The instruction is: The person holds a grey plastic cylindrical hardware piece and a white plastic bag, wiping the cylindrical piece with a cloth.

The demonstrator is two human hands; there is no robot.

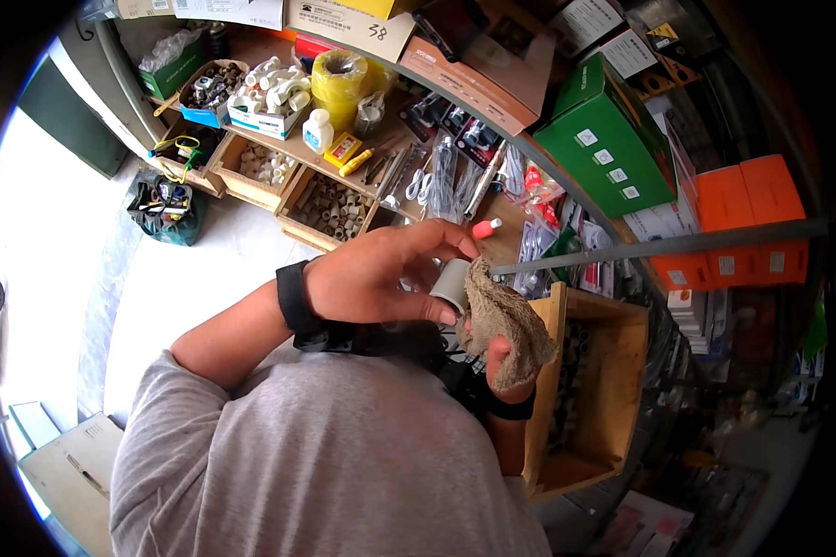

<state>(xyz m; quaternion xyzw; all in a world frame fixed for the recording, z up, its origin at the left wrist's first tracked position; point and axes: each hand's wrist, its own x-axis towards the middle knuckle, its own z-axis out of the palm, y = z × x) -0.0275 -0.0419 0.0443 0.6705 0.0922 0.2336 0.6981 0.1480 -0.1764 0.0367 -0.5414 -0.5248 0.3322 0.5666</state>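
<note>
My left hand grips a short grey plastic pipe fitting between thumb and fingers, in front of my chest. A brown terry cloth is bunched in my right hand and presses against the fitting's right end. Most of my right fingers are hidden under the cloth. To the right of that hand is an open wooden drawer, with several dark pipe fittings along its inner left side.
Ahead stands a wooden workbench with pulled-out drawers of white fittings and grey fittings. On it are a white bottle and a yellow tape roll. A metal bar crosses at right, near a green box. A tool bag sits on the floor.
</note>
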